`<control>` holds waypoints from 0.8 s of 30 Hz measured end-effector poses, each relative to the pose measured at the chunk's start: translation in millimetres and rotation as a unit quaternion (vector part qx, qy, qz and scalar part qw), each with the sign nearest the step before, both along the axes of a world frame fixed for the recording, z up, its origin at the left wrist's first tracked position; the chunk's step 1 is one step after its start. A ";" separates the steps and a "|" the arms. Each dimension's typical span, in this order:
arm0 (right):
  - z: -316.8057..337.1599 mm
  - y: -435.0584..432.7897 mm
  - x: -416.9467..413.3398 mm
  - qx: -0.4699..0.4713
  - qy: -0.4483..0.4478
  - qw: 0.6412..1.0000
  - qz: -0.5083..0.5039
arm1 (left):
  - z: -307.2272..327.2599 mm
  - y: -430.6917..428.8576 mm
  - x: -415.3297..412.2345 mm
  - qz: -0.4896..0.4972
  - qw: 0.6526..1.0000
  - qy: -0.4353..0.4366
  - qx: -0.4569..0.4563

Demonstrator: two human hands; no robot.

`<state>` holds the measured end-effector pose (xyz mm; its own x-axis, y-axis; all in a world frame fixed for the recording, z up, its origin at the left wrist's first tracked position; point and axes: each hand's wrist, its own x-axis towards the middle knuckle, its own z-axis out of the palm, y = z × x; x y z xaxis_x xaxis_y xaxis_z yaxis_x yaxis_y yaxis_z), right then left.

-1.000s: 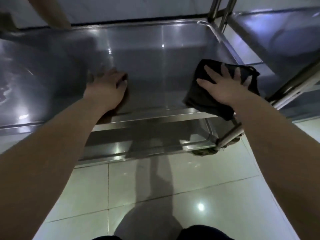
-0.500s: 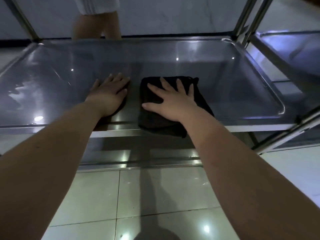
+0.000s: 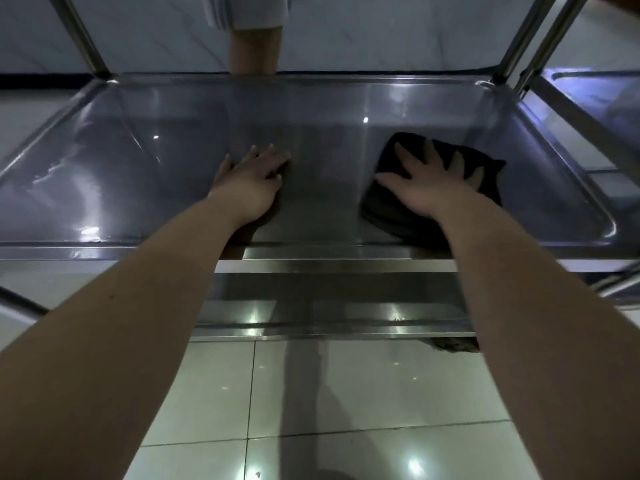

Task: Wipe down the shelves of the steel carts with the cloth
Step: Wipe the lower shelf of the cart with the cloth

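A steel cart shelf with a raised rim fills the upper half of the view. A dark folded cloth lies on its right part, near the front edge. My right hand presses flat on the cloth with fingers spread. My left hand rests flat on the bare steel near the shelf's middle, a hand's width left of the cloth. A lower shelf shows beneath the front edge.
A second steel cart stands close at the right, its uprights beside my cart's corner post. Another person's legs stand behind the far rim. Pale floor tiles lie below. A dark caster sits under the lower shelf.
My right hand has slid the cloth to the right along the shelf, away from my left hand. The left hand stays planted on the steel.
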<state>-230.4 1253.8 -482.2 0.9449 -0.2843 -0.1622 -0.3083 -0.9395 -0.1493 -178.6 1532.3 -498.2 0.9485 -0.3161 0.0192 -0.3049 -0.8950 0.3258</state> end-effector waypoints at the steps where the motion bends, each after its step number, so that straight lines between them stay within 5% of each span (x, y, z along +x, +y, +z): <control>1: 0.5 36.0 4.4 0.002 -0.003 0.999 0.045 | 0.6 0.1 1.6 0.014 0.999 0.009 -0.027; 7: -1.5 140.4 -4.3 0.007 -0.017 0.979 0.203 | 7.7 7.8 0.4 0.055 0.982 0.070 -0.168; 13: -6.0 -16.3 -21.7 -0.021 -0.016 0.999 0.036 | 4.4 7.0 -8.5 -0.019 1.000 0.011 0.014; 17: 1.6 -117.3 -50.5 0.027 0.011 0.996 -0.089 | -0.6 2.5 -8.9 -0.019 0.998 -0.021 0.051; 21: 2.7 -98.3 -48.2 0.014 0.016 0.990 -0.137 | -3.6 -0.1 -9.7 -0.013 0.997 -0.031 0.069; 24: 0.2 -30.8 -31.2 -0.016 -0.005 0.998 -0.053 | -2.9 -0.5 -10.9 -0.012 0.997 -0.032 0.067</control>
